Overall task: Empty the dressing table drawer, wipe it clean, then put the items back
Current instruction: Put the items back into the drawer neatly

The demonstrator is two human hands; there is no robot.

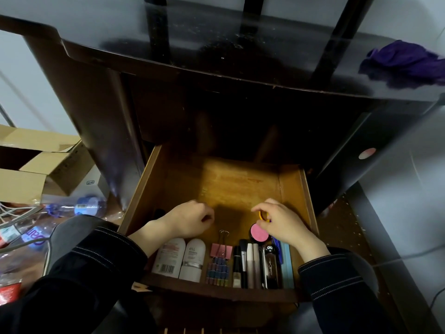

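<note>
Sleeves (96, 261) reach into drawer (142, 196), w/ bottles (179, 257), clips & brushes lined along its front wall. R hand (286, 225) pinches yellow ring (263, 216) btwn thumb & fingertips, just above pink-lidded jar (258, 233); L hand (190, 220) curled, can't tell if holding anything. Ring prob light & bendy, so rim pinch is enough.

Pale walls (24, 80); cardboard boxes (43, 165) and plastic bottles (79, 207) lie cluttered at left.

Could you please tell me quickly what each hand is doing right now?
Left hand: fingers curled; cannot tell if it holds anything.
Right hand: pinching a yellow ring.
</note>
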